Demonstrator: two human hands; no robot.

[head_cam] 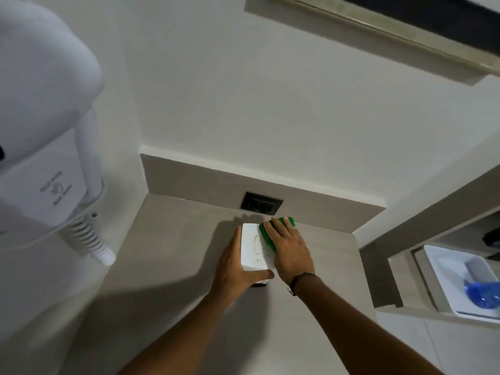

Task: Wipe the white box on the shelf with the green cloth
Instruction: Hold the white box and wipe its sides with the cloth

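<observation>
A white box [253, 246] stands on the grey shelf [173, 253] near the back wall, its top marked with a thin brownish streak. My left hand [232, 266] grips the box from its left side, thumb wrapped around the near edge. My right hand [290, 250] lies flat on the green cloth [266, 232], pressing it onto the right part of the box's top. Most of the cloth is hidden under the fingers; green shows at the fingertips and along the hand's left edge.
A black wall socket [261, 205] sits in the backsplash just behind the box. A white wall-mounted hair dryer [46, 125] with a coiled cord [92, 240] hangs at the left. At lower right a white tray [443, 269] holds a blue plastic bottle [483, 293].
</observation>
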